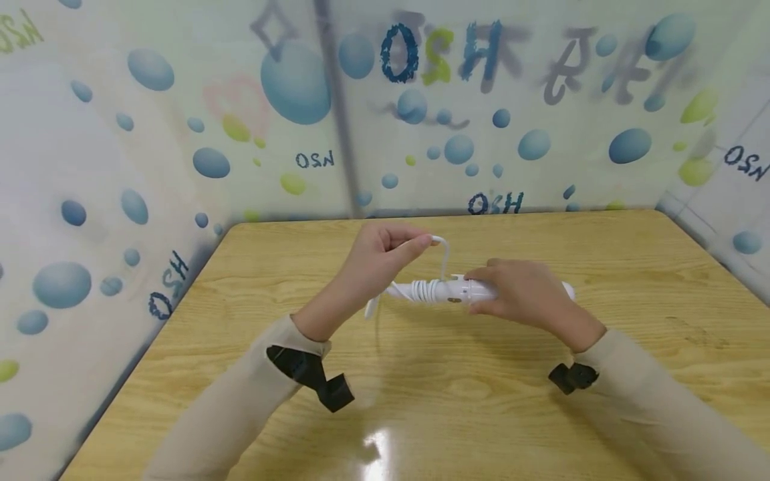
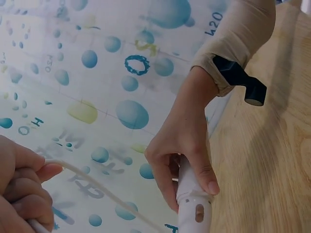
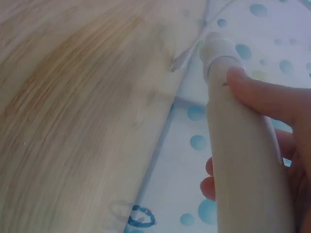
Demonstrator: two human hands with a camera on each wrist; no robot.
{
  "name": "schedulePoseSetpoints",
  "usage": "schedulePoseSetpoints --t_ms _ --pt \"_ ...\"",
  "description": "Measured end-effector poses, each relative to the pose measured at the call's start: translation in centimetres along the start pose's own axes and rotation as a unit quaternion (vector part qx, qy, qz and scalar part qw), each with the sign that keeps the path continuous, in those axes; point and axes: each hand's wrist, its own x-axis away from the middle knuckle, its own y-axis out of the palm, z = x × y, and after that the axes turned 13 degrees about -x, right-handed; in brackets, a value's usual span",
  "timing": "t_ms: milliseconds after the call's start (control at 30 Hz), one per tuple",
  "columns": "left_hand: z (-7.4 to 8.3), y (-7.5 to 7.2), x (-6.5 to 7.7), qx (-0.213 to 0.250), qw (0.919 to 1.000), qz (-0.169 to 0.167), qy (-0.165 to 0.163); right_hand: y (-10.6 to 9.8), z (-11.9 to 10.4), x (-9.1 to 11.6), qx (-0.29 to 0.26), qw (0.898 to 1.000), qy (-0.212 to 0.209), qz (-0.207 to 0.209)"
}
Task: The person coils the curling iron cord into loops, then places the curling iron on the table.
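A white rod-shaped appliance (image 1: 479,291), perhaps a curling iron, lies level just over or on the table, with a white cord wound in several loops round its left part. My right hand (image 1: 526,294) grips its thicker body; in the right wrist view the thumb lies along the smooth white body (image 3: 248,160) and fingertips show on the far side. My left hand (image 1: 385,252) is raised over the wound end and pinches the cord (image 1: 446,257) between thumb and fingers. In the left wrist view the cord (image 2: 104,191) runs from that hand towards the appliance. A loose cord end hangs at the left.
The wooden table (image 1: 433,394) spreads under both hands. Behind it and along the sides stand pale wall coverings (image 1: 373,133) with blue and green dots and lettering. Each forearm wears a black wrist mount (image 1: 313,374).
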Motion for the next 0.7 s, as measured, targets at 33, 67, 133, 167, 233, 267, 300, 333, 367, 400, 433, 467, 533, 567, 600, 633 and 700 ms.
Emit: schedulePoseSetpoints --t_ms 33,67,133,167,233,267,300,333,367,400,433,467,533,567,600,633,700 --pt "-0.1 -0.1 0.2 -0.001 1.0000 -0.003 0.004 -0.1 0.3 0.0 -0.011 1.000 0.014 0.000" --pt "-0.1 -0.2 0.4 -0.003 0.9999 -0.005 0.010 -0.2 0.6 0.1 -0.021 0.999 0.029 0.003" --pt "-0.4 -0.3 0.8 0.000 0.9996 -0.015 0.022 -0.3 1.3 0.2 -0.040 0.997 0.058 0.021" --pt "-0.5 -0.3 1.1 0.000 0.9994 -0.023 0.025 -0.4 1.6 0.3 -0.047 0.996 0.070 0.035" --pt "-0.7 -0.4 1.6 0.004 0.9984 -0.045 0.032 -0.7 2.2 0.6 -0.066 0.992 0.092 0.064" --pt "-0.9 -0.3 1.9 0.007 0.9976 -0.060 0.035 -0.8 2.4 0.7 -0.075 0.989 0.100 0.077" --pt "-1.1 -0.3 2.1 0.009 0.9965 -0.074 0.036 -0.9 2.6 0.9 -0.085 0.986 0.108 0.091" --pt "-1.4 -0.2 2.3 0.010 0.9955 -0.087 0.036 -1.1 2.8 1.1 -0.093 0.984 0.116 0.101" --pt "-1.7 -0.2 2.5 0.012 0.9944 -0.099 0.034 -1.2 2.9 1.2 -0.107 0.981 0.122 0.111" --pt "-2.0 -0.2 2.7 0.015 0.9933 -0.109 0.037 -1.4 2.9 1.4 -0.121 0.977 0.128 0.119" --pt "-2.4 -0.1 2.8 0.018 0.9921 -0.119 0.037 -1.6 3.0 1.5 -0.133 0.974 0.133 0.124" --pt "-2.7 -0.1 2.9 0.017 0.9908 -0.128 0.040 -1.8 3.0 1.7 -0.147 0.971 0.136 0.131" --pt "-3.7 0.1 3.1 0.000 0.9876 -0.149 0.050 -2.2 2.9 2.0 -0.173 0.965 0.139 0.142" --pt "-4.1 0.1 3.1 -0.009 0.9855 -0.161 0.054 -2.4 2.8 2.1 -0.184 0.962 0.138 0.147" --pt "-4.5 0.3 3.1 -0.020 0.9829 -0.174 0.057 -2.6 2.7 2.2 -0.192 0.960 0.136 0.150" --pt "-4.9 0.4 3.1 -0.031 0.9800 -0.188 0.059 -2.8 2.6 2.3 -0.200 0.959 0.131 0.153" --pt "-5.8 0.7 3.0 -0.055 0.9748 -0.208 0.060 -3.0 2.3 2.5 -0.216 0.957 0.119 0.156"
